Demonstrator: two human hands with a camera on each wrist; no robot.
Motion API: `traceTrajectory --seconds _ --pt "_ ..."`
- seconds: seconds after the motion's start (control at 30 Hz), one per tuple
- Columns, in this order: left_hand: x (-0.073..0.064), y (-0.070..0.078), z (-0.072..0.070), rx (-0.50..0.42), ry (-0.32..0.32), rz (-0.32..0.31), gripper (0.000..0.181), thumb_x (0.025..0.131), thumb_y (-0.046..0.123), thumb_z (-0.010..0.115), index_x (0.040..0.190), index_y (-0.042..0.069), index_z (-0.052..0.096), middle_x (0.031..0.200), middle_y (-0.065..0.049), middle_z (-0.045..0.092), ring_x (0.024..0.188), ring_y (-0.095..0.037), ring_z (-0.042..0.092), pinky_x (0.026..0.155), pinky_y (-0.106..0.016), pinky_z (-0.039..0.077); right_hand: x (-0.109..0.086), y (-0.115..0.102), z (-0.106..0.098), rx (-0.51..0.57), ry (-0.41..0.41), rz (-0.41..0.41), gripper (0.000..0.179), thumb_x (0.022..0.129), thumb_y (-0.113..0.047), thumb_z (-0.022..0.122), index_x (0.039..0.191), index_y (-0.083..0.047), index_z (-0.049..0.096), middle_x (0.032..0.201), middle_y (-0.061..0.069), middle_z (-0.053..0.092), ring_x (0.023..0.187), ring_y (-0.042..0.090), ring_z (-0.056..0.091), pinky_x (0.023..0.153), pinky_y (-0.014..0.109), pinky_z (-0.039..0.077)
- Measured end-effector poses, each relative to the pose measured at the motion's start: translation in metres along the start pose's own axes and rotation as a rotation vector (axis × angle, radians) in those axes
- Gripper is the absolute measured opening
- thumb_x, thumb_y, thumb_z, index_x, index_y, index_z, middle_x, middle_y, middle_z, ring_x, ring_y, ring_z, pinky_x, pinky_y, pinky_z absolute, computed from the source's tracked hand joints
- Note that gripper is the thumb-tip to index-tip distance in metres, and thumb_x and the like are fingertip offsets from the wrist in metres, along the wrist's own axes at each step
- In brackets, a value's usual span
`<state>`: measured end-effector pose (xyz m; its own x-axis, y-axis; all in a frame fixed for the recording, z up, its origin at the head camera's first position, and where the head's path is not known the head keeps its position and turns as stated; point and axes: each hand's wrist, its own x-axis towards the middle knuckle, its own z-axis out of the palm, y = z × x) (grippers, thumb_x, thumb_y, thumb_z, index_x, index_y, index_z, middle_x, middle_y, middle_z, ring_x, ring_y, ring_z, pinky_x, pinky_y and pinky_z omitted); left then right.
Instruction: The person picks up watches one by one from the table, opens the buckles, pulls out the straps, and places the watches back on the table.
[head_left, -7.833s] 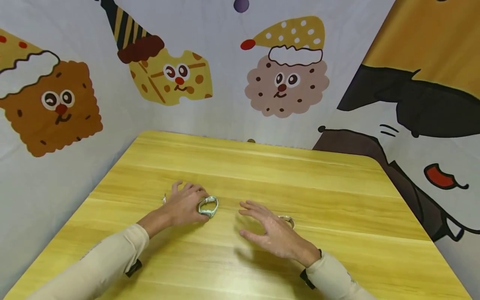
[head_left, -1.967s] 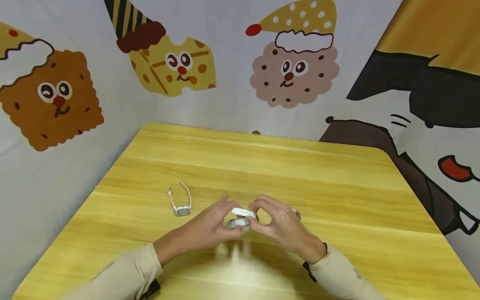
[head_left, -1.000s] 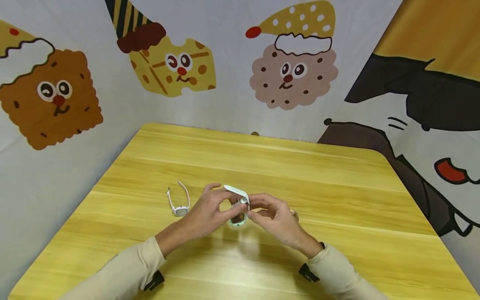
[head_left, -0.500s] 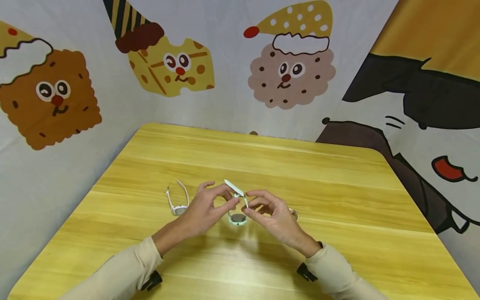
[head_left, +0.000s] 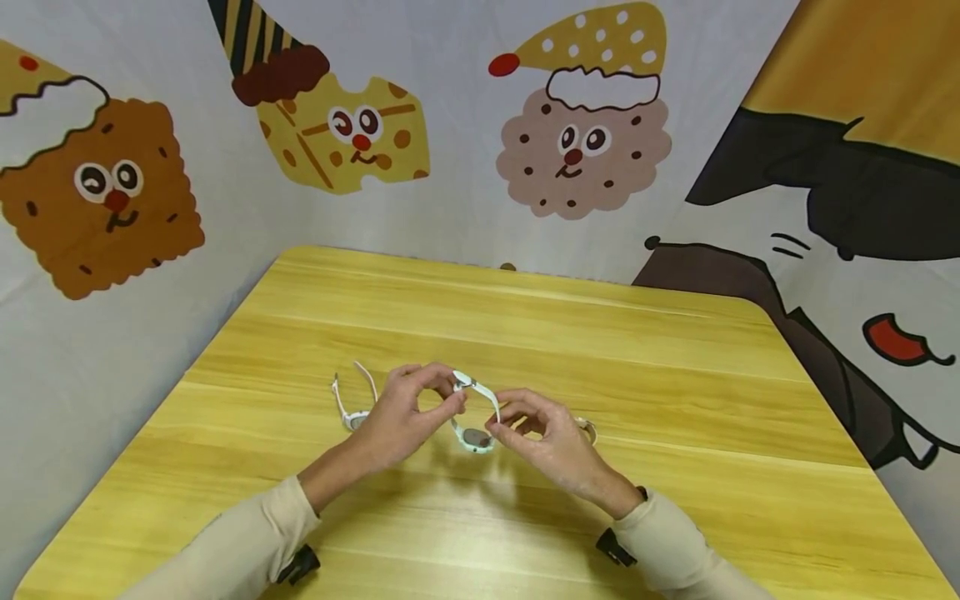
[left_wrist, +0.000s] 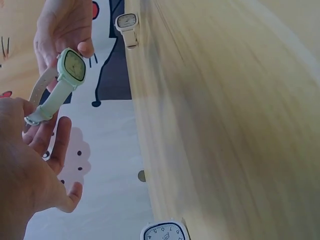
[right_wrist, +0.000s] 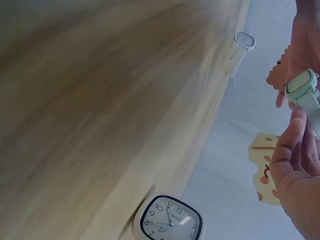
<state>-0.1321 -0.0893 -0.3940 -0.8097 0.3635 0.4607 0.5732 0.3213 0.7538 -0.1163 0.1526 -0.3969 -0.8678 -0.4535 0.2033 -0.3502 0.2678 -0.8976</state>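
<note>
In the head view a mint green wristwatch is held up over the table between both hands, its face down toward the near side and its strap arching above. My left hand pinches the strap at the buckle end. On the other side, my right hand pinches the strap between thumb and fingers. The left wrist view shows the watch's square face and the two strap parts meeting at the left fingertips. A white watch lies left of my left hand. A beige watch is partly hidden behind my right hand.
The wooden table runs back to a cloth backdrop printed with cartoon food figures. The beige watch's dial faces up close in the right wrist view. Both sleeves carry dark wrist mounts.
Earlier my left hand gripped the green watch farther left while my right hand was open. Both hands then took it; just now my left hand shifts left and the strap's free end lowers to the buckle.
</note>
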Motion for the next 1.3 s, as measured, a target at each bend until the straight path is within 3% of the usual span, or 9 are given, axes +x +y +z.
traceTrajectory --seconds 0.33,0.57,0.77,0.93,1.17,1.3 --pt "0.001 0.001 -0.001 -0.059 0.008 -0.045 0.011 0.099 0.007 0.068 0.110 0.007 0.066 0.086 0.012 0.071 0.100 -0.018 0.064 0.108 -0.056 0.034 -0.001 0.001 -0.005 0.009 0.036 -0.009 0.024 0.097 -0.009 0.071 0.121 -0.006 0.066 0.102 0.003 0.074 0.089 0.022 0.067 0.079 0.032 0.057" --pt "0.000 -0.002 -0.004 -0.118 -0.014 -0.085 0.013 0.098 0.002 0.067 0.111 0.004 0.065 0.088 0.007 0.073 0.093 -0.013 0.068 0.108 -0.054 0.038 -0.002 0.004 -0.007 0.081 0.048 0.018 0.022 0.100 -0.007 0.066 0.122 -0.001 0.062 0.106 0.010 0.073 0.095 0.024 0.069 0.084 0.035 0.058" --pt "-0.003 -0.003 -0.008 -0.129 -0.035 -0.118 0.015 0.101 0.006 0.064 0.115 0.002 0.064 0.092 0.005 0.074 0.099 -0.016 0.067 0.108 -0.054 0.039 -0.002 0.005 -0.009 0.109 0.076 0.029 0.022 0.101 -0.008 0.064 0.122 -0.001 0.061 0.108 0.010 0.073 0.096 0.025 0.070 0.086 0.036 0.058" --pt "-0.007 -0.006 -0.010 -0.136 -0.021 -0.152 0.018 0.104 0.013 0.062 0.119 0.003 0.062 0.095 0.007 0.073 0.107 -0.018 0.065 0.109 -0.056 0.038 -0.002 0.008 -0.010 0.160 0.075 0.006 0.023 0.101 -0.002 0.061 0.123 0.004 0.058 0.109 0.016 0.072 0.093 0.033 0.070 0.086 0.038 0.058" --pt "-0.010 -0.006 -0.010 -0.196 -0.018 -0.226 0.020 0.108 0.020 0.055 0.121 0.005 0.057 0.098 0.004 0.072 0.106 -0.020 0.064 0.097 -0.057 0.047 -0.003 0.010 -0.009 0.226 0.070 -0.010 0.031 0.101 0.004 0.058 0.129 0.008 0.043 0.108 0.024 0.069 0.093 0.046 0.068 0.087 0.043 0.058" --pt "-0.008 -0.003 -0.004 -0.200 -0.027 -0.223 0.020 0.108 0.019 0.053 0.124 0.007 0.051 0.097 0.003 0.072 0.095 -0.021 0.066 0.086 -0.047 0.053 -0.003 0.009 -0.006 0.223 0.072 -0.007 0.025 0.102 0.002 0.057 0.119 0.006 0.039 0.104 0.023 0.070 0.090 0.045 0.068 0.086 0.042 0.058"
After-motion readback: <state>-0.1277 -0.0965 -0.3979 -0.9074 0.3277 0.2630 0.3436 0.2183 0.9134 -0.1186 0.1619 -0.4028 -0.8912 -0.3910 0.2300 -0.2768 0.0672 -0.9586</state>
